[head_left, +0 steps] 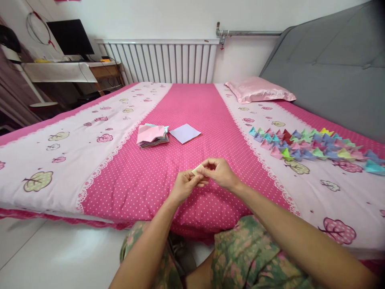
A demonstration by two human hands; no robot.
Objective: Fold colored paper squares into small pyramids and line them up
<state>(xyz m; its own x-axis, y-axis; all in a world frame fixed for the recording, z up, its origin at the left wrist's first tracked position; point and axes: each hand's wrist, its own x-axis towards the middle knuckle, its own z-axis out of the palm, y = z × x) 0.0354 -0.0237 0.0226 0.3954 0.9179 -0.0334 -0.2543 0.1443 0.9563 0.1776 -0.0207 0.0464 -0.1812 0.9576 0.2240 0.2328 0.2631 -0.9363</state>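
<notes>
My left hand (184,185) and my right hand (219,171) meet above the near edge of the pink dotted bed (192,104). Both pinch a small folded piece of pale yellow paper (197,169), which is mostly hidden by the fingers. Farther out on the bed lies a stack of coloured paper squares (152,135) with a pink sheet on top. A single lilac sheet (185,133) lies just right of the stack.
Several folded paper shapes in many colours (313,149) lie in rows on the right side of the bed. A pink pillow (259,89) rests by the grey headboard (331,60). A white radiator (162,60) and a desk with a monitor (70,37) stand behind.
</notes>
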